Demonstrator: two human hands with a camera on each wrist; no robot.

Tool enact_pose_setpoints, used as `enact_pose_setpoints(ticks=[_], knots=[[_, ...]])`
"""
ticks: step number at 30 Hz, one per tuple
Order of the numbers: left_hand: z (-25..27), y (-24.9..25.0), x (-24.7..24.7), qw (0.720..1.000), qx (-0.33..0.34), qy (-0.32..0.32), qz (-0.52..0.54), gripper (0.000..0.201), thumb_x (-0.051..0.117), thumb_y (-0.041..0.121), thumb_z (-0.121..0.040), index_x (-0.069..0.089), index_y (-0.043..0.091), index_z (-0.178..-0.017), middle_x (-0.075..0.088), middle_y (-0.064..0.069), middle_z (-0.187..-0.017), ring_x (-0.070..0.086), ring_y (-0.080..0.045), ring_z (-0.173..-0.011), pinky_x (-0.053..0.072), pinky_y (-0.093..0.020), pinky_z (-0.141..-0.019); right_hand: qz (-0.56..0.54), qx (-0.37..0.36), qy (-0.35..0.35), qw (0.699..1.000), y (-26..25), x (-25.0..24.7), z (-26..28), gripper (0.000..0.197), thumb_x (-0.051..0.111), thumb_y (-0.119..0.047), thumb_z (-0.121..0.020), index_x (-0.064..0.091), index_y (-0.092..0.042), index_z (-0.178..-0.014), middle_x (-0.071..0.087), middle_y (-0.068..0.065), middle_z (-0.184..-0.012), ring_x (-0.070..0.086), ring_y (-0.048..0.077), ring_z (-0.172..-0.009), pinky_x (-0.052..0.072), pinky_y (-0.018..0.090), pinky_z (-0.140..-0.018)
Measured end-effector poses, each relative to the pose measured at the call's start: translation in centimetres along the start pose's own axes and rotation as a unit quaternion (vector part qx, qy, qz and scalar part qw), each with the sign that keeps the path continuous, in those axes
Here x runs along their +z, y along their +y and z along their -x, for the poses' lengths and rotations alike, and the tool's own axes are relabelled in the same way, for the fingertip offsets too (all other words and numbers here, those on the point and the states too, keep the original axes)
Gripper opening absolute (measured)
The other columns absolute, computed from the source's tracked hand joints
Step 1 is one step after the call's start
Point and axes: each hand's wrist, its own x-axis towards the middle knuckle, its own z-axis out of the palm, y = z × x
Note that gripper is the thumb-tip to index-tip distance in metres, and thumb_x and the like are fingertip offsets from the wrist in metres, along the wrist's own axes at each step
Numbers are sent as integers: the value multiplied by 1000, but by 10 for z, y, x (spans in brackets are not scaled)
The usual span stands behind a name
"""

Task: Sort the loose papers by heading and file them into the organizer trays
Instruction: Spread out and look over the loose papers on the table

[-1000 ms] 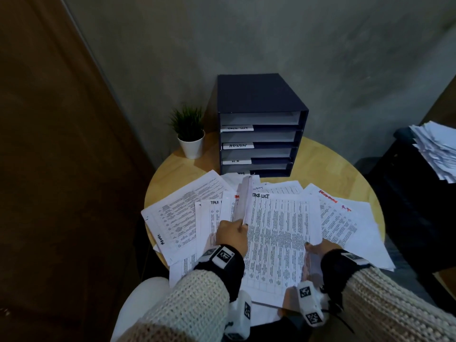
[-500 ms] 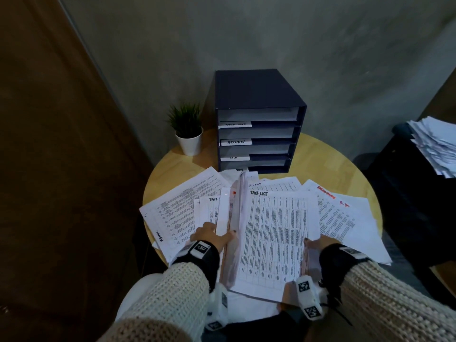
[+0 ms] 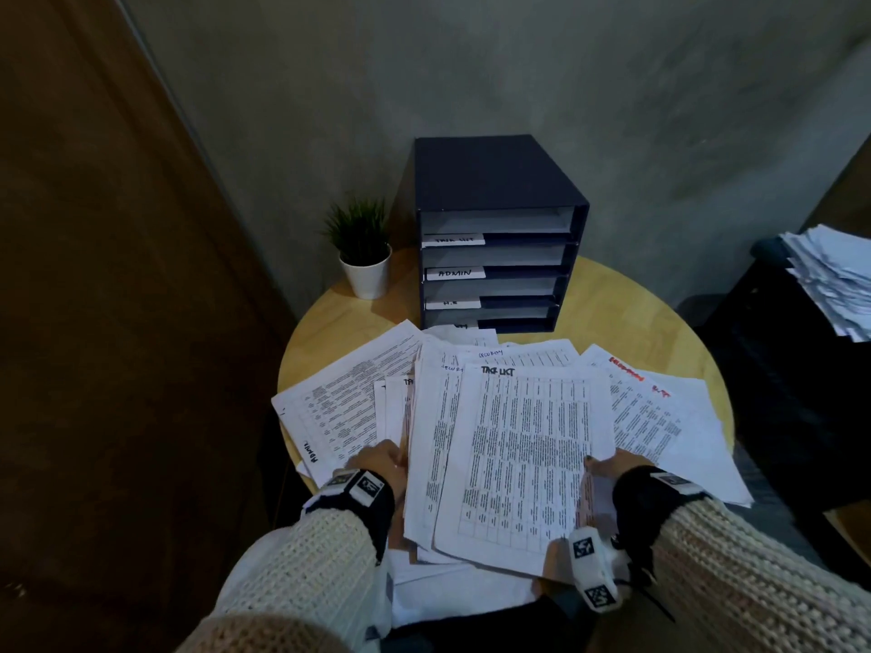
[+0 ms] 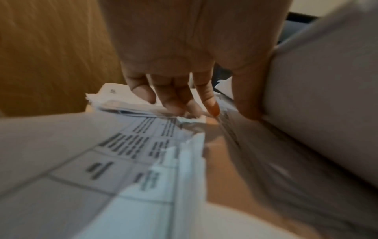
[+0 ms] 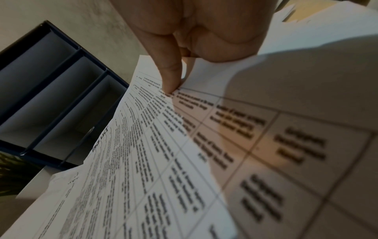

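Observation:
Printed sheets lie fanned over the round wooden table (image 3: pixel 608 294). On top is a stack headed TASK LIST (image 3: pixel 528 454), its near end raised off the table. My right hand (image 3: pixel 608 466) pinches that stack's right edge, thumb on the printed side (image 5: pixel 174 87). My left hand (image 3: pixel 377 459) is at the stack's left edge. Its fingers (image 4: pixel 174 103) point down, fairly straight, onto the sheets beneath, and its thumb lies against the raised stack's side. The dark blue organizer (image 3: pixel 495 181) stands at the back with labelled trays; the top labels read TASK LIST and ADMIN.
A small potted plant (image 3: pixel 363 247) stands left of the organizer. Sheets headed ADMIN (image 3: pixel 339 417) lie at the left and red-headed ones (image 3: pixel 645 407) at the right. Another heap of papers (image 3: pixel 834 280) sits on a dark surface beyond the table's right side. A wall is close behind.
The sheet that my left hand held upright has come down onto the stack. That hand has dropped toward me and left, to the stack's left edge. My right hand has kept its hold.

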Motion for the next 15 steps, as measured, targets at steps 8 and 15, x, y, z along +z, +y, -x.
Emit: enact_pose_setpoints(ticks=[8,15], knots=[[-5,40,-1,995,6,13,97,50,28,32,-103,42,-2,-136,54,-22,-126,54,-31,-115,42,-32,-96,-7,0,-3,1000,4,4,-10,64,41,-41,-99,23,-6,-149,46,12,-144,49,28,-127,39,35,-105],[2,50,11,989,65,97,90,38,51,24,-92,54,18,-129,50,-9,-129,47,-26,-119,41,-31,-101,-17,1,3,1000,3,8,-16,61,41,-39,-100,28,-3,-147,50,16,-139,51,30,-127,39,38,-109]])
